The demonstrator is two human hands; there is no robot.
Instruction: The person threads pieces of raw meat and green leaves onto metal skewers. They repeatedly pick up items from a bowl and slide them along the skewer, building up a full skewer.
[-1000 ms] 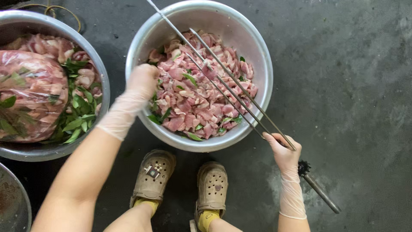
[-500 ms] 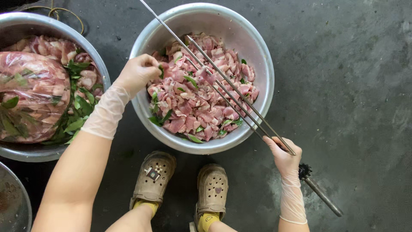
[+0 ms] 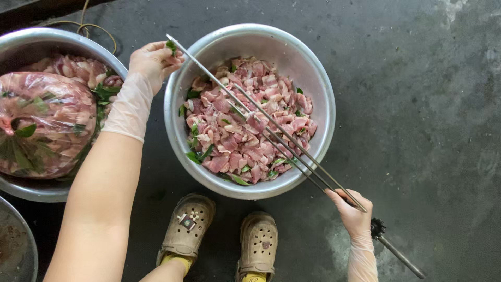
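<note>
A round metal bowl (image 3: 319,99) on the floor holds raw pink meat pieces (image 3: 245,125) mixed with green leaves. Several long metal skewers (image 3: 292,146) slant across it from lower right to upper left. My right hand (image 3: 352,215), in a thin clear glove, grips their lower ends below the bowl's right rim. My left hand (image 3: 152,61), also gloved, pinches a small piece at the tip of the longest skewer, just outside the bowl's upper left rim.
A second metal bowl (image 3: 31,39) at left holds more meat, leaves and a filled clear plastic bag (image 3: 44,122). Part of another pan (image 3: 15,250) shows at bottom left. My two beige clogs (image 3: 222,237) stand below the bowl. A dark-headed metal tool (image 3: 396,250) lies on the concrete.
My left hand has risen from the meat near the bowl's left side to the tip of the long skewer. The skewers have swung slightly toward the left.
</note>
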